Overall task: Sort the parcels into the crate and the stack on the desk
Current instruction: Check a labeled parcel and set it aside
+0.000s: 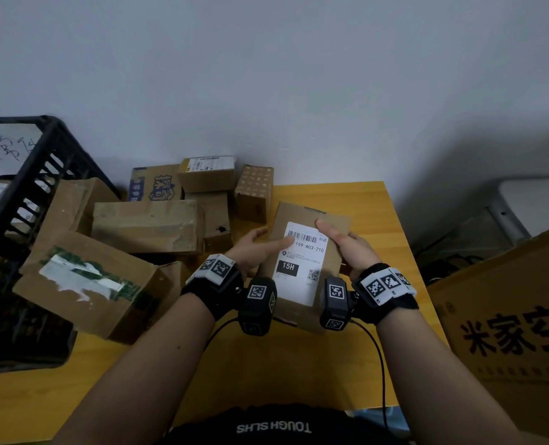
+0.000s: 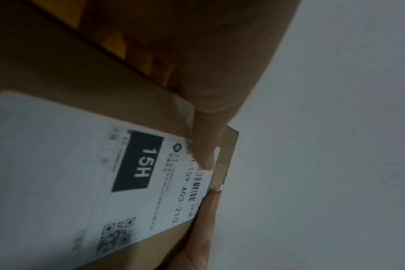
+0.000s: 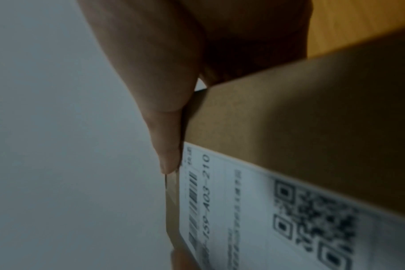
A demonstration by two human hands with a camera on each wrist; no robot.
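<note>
1. Two hands are holding one flat cardboard parcel point(image 1: 302, 268) above the yellow desk point(image 1: 363, 207); I'm tilting its white shipping label point(image 1: 300, 261) upward, probably to read it before sorting.
2. My left hand point(image 1: 250, 245) is gripping the left edge, thumb lying across the barcode.
3. My right hand point(image 1: 347, 244) is clamping the right edge, thumb on top.
4. The black slatted crate point(image 1: 42, 175) is waiting at left, beside scuffed, taped brown boxes point(image 1: 144, 226).

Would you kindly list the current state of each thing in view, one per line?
Labelled parcel: held above the desk, label up.
Left hand: grips the parcel's left side.
Right hand: grips its right side.
Crate: on the desk, holding parcels.
Parcel pile: jumbled beside the crate.
</note>
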